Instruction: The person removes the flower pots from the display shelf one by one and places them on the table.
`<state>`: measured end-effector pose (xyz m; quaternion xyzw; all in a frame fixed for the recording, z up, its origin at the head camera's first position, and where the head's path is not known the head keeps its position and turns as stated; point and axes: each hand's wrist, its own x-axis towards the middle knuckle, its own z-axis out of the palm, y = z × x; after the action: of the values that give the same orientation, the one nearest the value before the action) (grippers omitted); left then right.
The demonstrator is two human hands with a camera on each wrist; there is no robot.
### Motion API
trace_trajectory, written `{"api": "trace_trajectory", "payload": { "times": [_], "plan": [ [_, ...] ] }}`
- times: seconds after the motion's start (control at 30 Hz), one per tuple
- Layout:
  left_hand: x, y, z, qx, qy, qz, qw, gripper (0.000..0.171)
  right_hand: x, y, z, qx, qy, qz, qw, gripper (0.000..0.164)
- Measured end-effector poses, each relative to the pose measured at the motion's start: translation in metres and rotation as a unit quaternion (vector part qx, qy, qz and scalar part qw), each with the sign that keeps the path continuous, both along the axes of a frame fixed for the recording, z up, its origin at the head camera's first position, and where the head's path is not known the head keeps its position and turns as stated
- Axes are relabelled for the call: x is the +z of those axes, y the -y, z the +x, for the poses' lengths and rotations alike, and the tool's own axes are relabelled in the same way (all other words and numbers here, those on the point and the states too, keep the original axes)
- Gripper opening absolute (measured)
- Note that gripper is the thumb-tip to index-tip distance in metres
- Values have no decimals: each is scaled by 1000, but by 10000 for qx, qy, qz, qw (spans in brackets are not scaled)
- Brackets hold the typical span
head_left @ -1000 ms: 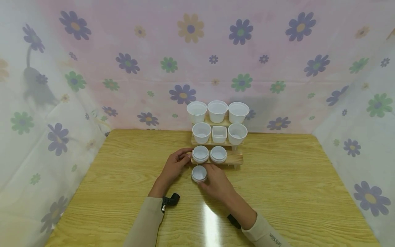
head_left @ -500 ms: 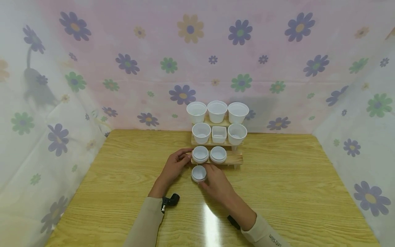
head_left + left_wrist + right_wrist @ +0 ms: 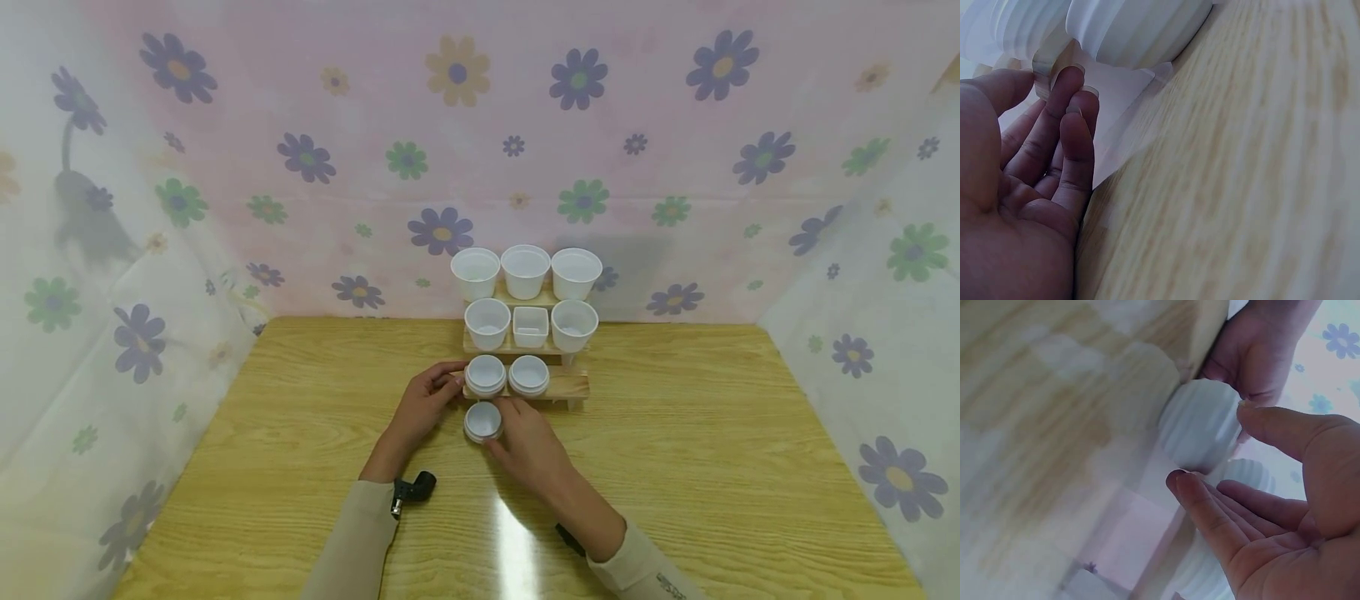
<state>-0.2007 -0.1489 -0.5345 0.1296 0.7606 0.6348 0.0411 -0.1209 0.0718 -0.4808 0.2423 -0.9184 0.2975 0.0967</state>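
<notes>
A small white ribbed pot (image 3: 482, 422) stands upright on the table in front of a stepped wooden stand (image 3: 572, 383). My right hand (image 3: 534, 450) pinches this pot from its right side. In the right wrist view the thumb is at the rim of the pot (image 3: 1200, 425) and the fingertips are on its lower side. My left hand (image 3: 422, 406) holds the left end of the stand's lowest step. Its thumb and fingers grip the wooden end (image 3: 1049, 62) in the left wrist view. Two matching ribbed pots (image 3: 485, 377) sit on that step.
On the middle step a square white cup (image 3: 530, 327) stands between two round cups. Three larger white cups (image 3: 525, 273) fill the top step, close to the flowered cloth backdrop (image 3: 337, 225). The wood-grain table (image 3: 712, 450) extends to both sides of the stand.
</notes>
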Motion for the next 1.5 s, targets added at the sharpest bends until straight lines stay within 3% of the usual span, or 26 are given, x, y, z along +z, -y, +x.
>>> {"api": "trace_trajectory", "payload": {
  "times": [0.37,0.77,1.03,1.5],
  "plan": [
    [1,0,0,1,-10,32,10000,31,17,-4,4,-9,-252,283,9993,55],
    [1,-1,0,67,59,7,10000,32,28,-12,7,17,-727,-233,9971,34],
    [1,-1,0,59,62,-38,10000,31,31,-14,5,-165,-1147,-71,9932,35],
    [2,-2,1,50,94,73,9999,32,39,-20,1,-241,-1382,-305,9896,37]
  ]
}}
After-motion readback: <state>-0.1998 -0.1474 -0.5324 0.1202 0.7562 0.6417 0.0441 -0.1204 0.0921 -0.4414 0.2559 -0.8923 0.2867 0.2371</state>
